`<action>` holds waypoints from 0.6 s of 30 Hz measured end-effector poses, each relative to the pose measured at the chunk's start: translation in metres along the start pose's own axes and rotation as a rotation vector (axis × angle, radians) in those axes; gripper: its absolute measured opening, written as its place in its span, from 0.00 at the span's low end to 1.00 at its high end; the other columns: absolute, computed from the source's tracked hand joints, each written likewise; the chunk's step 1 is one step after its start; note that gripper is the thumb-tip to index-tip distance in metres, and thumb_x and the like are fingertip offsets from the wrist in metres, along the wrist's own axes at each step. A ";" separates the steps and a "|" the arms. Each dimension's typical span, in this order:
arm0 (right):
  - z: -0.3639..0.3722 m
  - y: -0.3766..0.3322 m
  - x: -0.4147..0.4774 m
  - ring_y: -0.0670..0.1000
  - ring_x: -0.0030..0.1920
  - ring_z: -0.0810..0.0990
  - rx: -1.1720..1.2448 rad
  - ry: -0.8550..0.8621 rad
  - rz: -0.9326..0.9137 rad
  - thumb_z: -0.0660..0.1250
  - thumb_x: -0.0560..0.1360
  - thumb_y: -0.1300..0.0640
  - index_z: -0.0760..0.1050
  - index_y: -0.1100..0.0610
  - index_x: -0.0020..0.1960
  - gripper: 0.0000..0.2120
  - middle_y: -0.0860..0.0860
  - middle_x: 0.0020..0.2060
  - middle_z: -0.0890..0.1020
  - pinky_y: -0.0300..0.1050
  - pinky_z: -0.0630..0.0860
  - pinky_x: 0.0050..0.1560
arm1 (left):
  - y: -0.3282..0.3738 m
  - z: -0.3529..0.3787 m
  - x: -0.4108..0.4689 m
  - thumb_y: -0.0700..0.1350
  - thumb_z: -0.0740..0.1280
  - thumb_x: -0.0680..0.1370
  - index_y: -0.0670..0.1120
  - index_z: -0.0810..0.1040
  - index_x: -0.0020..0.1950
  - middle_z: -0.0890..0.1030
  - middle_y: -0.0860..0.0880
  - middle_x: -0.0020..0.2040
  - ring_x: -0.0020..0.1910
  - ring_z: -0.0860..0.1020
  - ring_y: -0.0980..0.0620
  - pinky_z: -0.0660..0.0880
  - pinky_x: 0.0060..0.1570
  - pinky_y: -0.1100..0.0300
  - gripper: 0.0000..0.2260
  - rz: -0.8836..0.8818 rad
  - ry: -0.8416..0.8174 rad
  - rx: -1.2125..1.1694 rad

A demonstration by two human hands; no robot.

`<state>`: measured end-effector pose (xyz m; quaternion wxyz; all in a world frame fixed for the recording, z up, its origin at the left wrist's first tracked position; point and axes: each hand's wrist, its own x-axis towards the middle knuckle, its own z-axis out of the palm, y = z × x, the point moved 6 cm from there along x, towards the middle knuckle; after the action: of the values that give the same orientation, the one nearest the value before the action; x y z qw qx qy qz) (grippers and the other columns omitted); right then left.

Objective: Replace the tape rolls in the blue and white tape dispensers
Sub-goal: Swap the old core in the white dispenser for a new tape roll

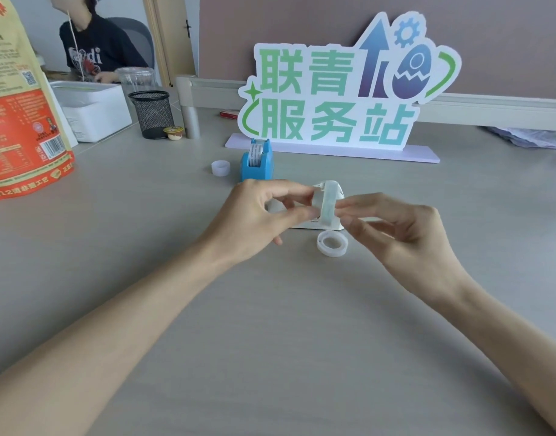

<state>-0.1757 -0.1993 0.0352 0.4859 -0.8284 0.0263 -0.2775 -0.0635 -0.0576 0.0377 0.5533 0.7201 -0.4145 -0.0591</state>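
The white tape dispenser (314, 223) stands on the grey desk at mid-frame, mostly hidden behind my fingers. A pale, translucent tape roll (328, 202) sits upright at the dispenser's top. My left hand (254, 218) pinches the roll from the left and my right hand (396, 228) pinches it from the right. A white tape roll (332, 243) lies flat on the desk just in front of the dispenser. The blue tape dispenser (257, 163) stands farther back with a printed roll in it. A small white ring (221, 168) lies to the left of the blue one.
A large cut-out sign (339, 96) stands behind the dispensers. At the left are an orange snack bag (21, 121), a white box (94, 108), a black mesh pen cup (152, 113) and a small round cup (174, 132). A person sits at the far left.
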 end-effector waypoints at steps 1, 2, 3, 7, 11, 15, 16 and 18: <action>-0.002 0.002 0.002 0.49 0.52 0.84 0.034 0.029 0.008 0.72 0.74 0.61 0.84 0.56 0.47 0.04 0.48 0.48 0.86 0.49 0.80 0.55 | 0.001 0.001 0.001 0.44 0.72 0.74 0.53 0.84 0.54 0.84 0.60 0.45 0.41 0.78 0.60 0.78 0.27 0.56 0.09 0.009 -0.045 -0.019; -0.003 0.004 0.003 0.50 0.51 0.85 0.079 0.047 0.031 0.73 0.73 0.61 0.82 0.57 0.46 0.02 0.50 0.46 0.86 0.48 0.80 0.53 | 0.003 0.004 0.000 0.43 0.71 0.75 0.53 0.84 0.54 0.84 0.60 0.46 0.43 0.80 0.58 0.77 0.26 0.56 0.10 0.022 -0.073 -0.036; -0.003 0.006 0.003 0.50 0.50 0.85 0.123 0.060 0.057 0.73 0.72 0.62 0.81 0.58 0.45 0.03 0.51 0.45 0.86 0.47 0.81 0.51 | 0.004 0.006 -0.001 0.43 0.71 0.75 0.52 0.83 0.55 0.84 0.60 0.48 0.46 0.81 0.55 0.77 0.26 0.55 0.10 0.026 -0.085 -0.053; -0.001 0.008 0.007 0.51 0.48 0.85 0.264 0.038 0.113 0.73 0.71 0.65 0.78 0.52 0.55 0.16 0.52 0.51 0.84 0.47 0.82 0.49 | 0.001 0.011 -0.002 0.40 0.69 0.76 0.53 0.82 0.55 0.85 0.58 0.50 0.46 0.82 0.59 0.78 0.26 0.55 0.11 -0.020 -0.065 -0.138; 0.001 0.006 0.007 0.44 0.39 0.82 0.246 -0.009 0.115 0.72 0.69 0.58 0.80 0.51 0.56 0.15 0.49 0.48 0.86 0.36 0.77 0.41 | 0.002 0.012 -0.002 0.40 0.67 0.77 0.56 0.82 0.51 0.86 0.57 0.45 0.45 0.83 0.55 0.78 0.27 0.55 0.12 -0.020 -0.043 -0.182; 0.000 0.009 0.006 0.49 0.44 0.84 0.261 0.013 0.130 0.73 0.69 0.55 0.83 0.56 0.47 0.09 0.52 0.44 0.87 0.39 0.78 0.46 | 0.004 0.012 -0.002 0.44 0.66 0.78 0.54 0.83 0.51 0.83 0.59 0.40 0.41 0.79 0.60 0.79 0.26 0.52 0.08 -0.022 -0.003 -0.182; -0.001 0.010 0.006 0.49 0.44 0.84 0.276 0.025 0.139 0.73 0.69 0.56 0.83 0.56 0.47 0.08 0.52 0.44 0.87 0.39 0.78 0.46 | 0.004 0.012 -0.003 0.45 0.65 0.79 0.54 0.83 0.52 0.83 0.61 0.40 0.42 0.78 0.61 0.79 0.26 0.52 0.08 -0.022 -0.012 -0.184; -0.003 0.010 0.006 0.47 0.42 0.84 0.293 0.040 0.152 0.73 0.70 0.57 0.83 0.58 0.47 0.07 0.52 0.43 0.88 0.37 0.78 0.44 | 0.006 0.015 -0.004 0.47 0.65 0.79 0.56 0.81 0.54 0.82 0.63 0.42 0.44 0.77 0.62 0.79 0.27 0.52 0.08 -0.019 -0.048 -0.211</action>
<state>-0.1697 -0.2090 0.0312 0.6204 -0.7387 0.0577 -0.2572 -0.0774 -0.0666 0.0352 0.6153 0.6602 -0.4123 -0.1251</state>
